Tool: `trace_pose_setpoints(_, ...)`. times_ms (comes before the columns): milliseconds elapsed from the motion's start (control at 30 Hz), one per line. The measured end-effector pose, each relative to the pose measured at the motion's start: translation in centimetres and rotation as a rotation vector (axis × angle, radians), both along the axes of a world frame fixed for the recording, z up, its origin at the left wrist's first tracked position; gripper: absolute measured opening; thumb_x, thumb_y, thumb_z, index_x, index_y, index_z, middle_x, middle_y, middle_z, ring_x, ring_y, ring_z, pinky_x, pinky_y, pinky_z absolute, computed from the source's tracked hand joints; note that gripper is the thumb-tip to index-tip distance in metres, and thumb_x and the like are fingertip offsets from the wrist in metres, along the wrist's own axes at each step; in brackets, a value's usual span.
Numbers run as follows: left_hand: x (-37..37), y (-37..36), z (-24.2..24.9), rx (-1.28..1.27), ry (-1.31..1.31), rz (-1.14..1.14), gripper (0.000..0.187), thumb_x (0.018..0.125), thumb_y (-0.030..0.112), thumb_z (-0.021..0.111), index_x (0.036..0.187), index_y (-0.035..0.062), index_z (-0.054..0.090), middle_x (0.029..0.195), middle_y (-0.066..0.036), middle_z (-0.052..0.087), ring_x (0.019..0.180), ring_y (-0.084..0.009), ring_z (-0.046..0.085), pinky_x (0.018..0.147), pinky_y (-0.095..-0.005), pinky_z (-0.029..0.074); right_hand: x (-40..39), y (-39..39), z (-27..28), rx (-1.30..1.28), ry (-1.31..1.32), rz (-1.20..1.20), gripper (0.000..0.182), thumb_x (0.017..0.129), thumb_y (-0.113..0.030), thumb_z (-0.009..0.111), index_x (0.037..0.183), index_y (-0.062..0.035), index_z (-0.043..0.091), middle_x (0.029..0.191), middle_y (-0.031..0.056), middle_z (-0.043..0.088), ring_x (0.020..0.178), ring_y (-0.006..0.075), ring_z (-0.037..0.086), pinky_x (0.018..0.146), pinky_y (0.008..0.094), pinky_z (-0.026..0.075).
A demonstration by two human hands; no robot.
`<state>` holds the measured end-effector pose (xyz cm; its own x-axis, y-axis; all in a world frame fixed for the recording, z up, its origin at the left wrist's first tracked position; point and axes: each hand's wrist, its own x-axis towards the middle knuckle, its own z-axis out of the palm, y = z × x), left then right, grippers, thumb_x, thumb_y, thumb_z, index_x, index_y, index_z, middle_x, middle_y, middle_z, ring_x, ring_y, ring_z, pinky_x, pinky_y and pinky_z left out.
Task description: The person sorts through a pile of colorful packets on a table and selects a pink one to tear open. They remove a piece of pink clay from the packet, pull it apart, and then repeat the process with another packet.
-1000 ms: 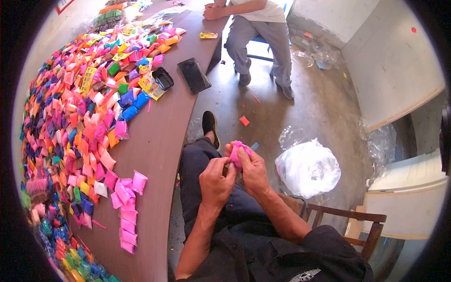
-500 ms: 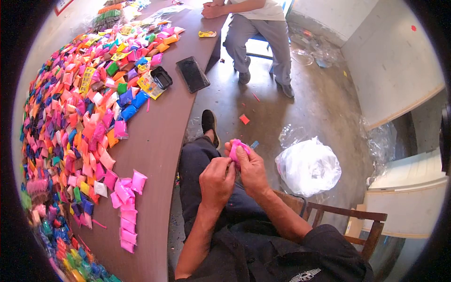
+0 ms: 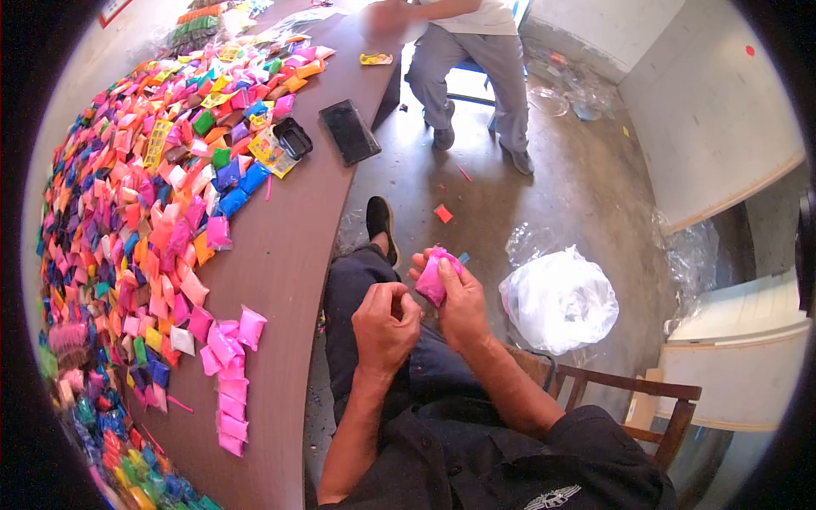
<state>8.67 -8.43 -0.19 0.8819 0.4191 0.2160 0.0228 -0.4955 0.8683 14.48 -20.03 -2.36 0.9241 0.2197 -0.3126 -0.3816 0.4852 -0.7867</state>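
A small pillow-shaped pink packet (image 3: 432,287) is gripped between the thumb and fingers of my right hand (image 3: 463,310), above my lap. My left hand (image 3: 384,327) is just to the left of it, fingers curled into a pinch and apart from the packet; I cannot tell whether anything small is in that pinch. A light-blue piece (image 3: 463,258) shows just beyond my right fingertips. On the table to my left lies a short column of similar pink packets (image 3: 232,399).
A large heap of coloured packets (image 3: 127,221) covers the left of the brown table (image 3: 272,340). A dark tablet-like slab (image 3: 348,133) and a black tray (image 3: 292,138) lie farther up. A white plastic bag (image 3: 558,302) rests on the floor. Another person (image 3: 467,64) sits opposite.
My left hand has drawn away from the packet, slightly left. More of the pink packet now shows in my right hand. The other person's hands have moved and are blurred.
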Motion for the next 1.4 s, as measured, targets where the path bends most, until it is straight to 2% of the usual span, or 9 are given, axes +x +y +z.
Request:
trace_pose_setpoints(300, -0.3, 0.8, -2.0, -0.183, 0.184, -0.088, 0.027, 0.104, 0.024, 0.061, 0.095, -0.0011, 0.068, 0.083, -0.008, 0.07, 0.067, -0.0161, 0.066, 0.062, -0.0322, 0.053, 0.3, -0.1, -0.1, 0.017, 0.005, 0.009, 0.041, 0.113, -0.027, 0.048, 0.141, 0.0026, 0.056, 0.128, 0.0155, 0.069, 0.117, 0.0248, 0.067, 0.105, 0.0408, 0.053)
trace_pose_setpoints(500, 0.6, 0.9, -3.4, -0.959, 0.375, -0.016, 0.025, 0.103, 0.022, 0.064, 0.108, -0.0018, 0.067, 0.1, -0.008, 0.072, 0.074, -0.0155, 0.069, 0.063, -0.0294, 0.056, 0.4, -0.2, 0.6, 0.135, -0.032, -0.043, 0.042, 0.113, -0.028, 0.049, 0.14, 0.0029, 0.057, 0.128, 0.0142, 0.069, 0.114, 0.0234, 0.068, 0.103, 0.0388, 0.053)
trace_pose_setpoints(633, 1.2, 0.0, -5.9, -0.535, 0.101, -0.083, 0.044, 0.093, 0.0, 0.07, 0.135, -0.0027, 0.059, 0.138, -0.014, 0.063, 0.091, -0.0188, 0.073, 0.082, -0.0289, 0.058, 1.5, -1.7, -0.1, -0.156, -0.163, -0.091, 0.04, 0.113, -0.029, 0.051, 0.136, -0.0004, 0.066, 0.127, 0.0061, 0.07, 0.114, 0.0151, 0.065, 0.102, 0.0321, 0.051)
trace_pose_setpoints(733, 1.8, 1.4, -6.2, -0.39, 0.427, -0.31, 0.041, 0.103, 0.015, 0.06, 0.141, -0.0007, 0.057, 0.139, -0.01, 0.064, 0.102, -0.0194, 0.072, 0.084, -0.0303, 0.056, 3.0, -3.7, -0.8, -0.377, -0.338, -0.204, 0.039, 0.112, -0.028, 0.053, 0.134, 0.0005, 0.067, 0.129, 0.0056, 0.069, 0.113, 0.0142, 0.065, 0.101, 0.0323, 0.052)
trace_pose_setpoints(833, 3.0, 0.2, -7.5, -0.519, 0.549, -0.281, 0.046, 0.107, 0.032, 0.052, 0.144, 0.0057, 0.056, 0.129, -0.01, 0.068, 0.1, -0.0164, 0.071, 0.077, -0.0342, 0.058, 2.8, -3.8, 1.7, 0.027, -0.223, -0.177, 0.039, 0.113, -0.026, 0.05, 0.141, -0.0009, 0.06, 0.132, 0.0115, 0.068, 0.116, 0.0215, 0.067, 0.1, 0.0375, 0.055)
trace_pose_setpoints(967, 4.3, -5.7, -6.6, -1.621, 0.147, -0.131, 0.052, 0.109, 0.046, 0.044, 0.145, 0.009, 0.053, 0.134, -0.008, 0.064, 0.115, -0.02, 0.065, 0.097, -0.04, 0.052, 0.3, -0.1, 2.9, 0.234, -0.28, -0.047, 0.039, 0.112, -0.027, 0.05, 0.141, -0.0003, 0.058, 0.131, 0.015, 0.068, 0.117, 0.0284, 0.068, 0.099, 0.0425, 0.057)
trace_pose_setpoints(1033, 3.9, -5.5, -5.9, -1.917, 0.016, -0.774, 0.054, 0.11, 0.045, 0.043, 0.147, 0.0067, 0.052, 0.142, -0.009, 0.059, 0.131, -0.0226, 0.056, 0.107, -0.0412, 0.046, 0.1, -0.1, 3.8, -0.047, -0.428, -0.031, 0.039, 0.113, -0.027, 0.047, 0.137, 0.0, 0.06, 0.129, 0.0163, 0.069, 0.115, 0.028, 0.069, 0.1, 0.0418, 0.055)
trace_pose_setpoints(1133, 0.7, -6.3, -1.8, -1.528, 0.192, -0.44, 0.061, 0.11, 0.044, 0.041, 0.152, 0.0004, 0.046, 0.154, -0.014, 0.051, 0.148, -0.028, 0.043, 0.119, -0.044, 0.034, 4.6, -1.7, 3.8, -0.647, -1.158, -0.244, 0.036, 0.111, -0.027, 0.049, 0.129, 0.001, 0.065, 0.123, 0.0186, 0.07, 0.107, 0.027, 0.07, 0.095, 0.0401, 0.056)
trace_pose_setpoints(1400, 0.6, -3.0, 6.6, -0.332, -0.263, -0.389, 0.062, 0.106, 0.033, 0.054, 0.152, -0.0065, 0.044, 0.16, -0.023, 0.044, 0.15, -0.0303, 0.04, 0.123, -0.0438, 0.029, 7.0, -3.9, -0.4, -0.239, -0.41, -0.383, 0.042, 0.114, -0.035, 0.046, 0.136, -0.0021, 0.061, 0.124, 0.0137, 0.071, 0.109, 0.0222, 0.07, 0.097, 0.0361, 0.056)
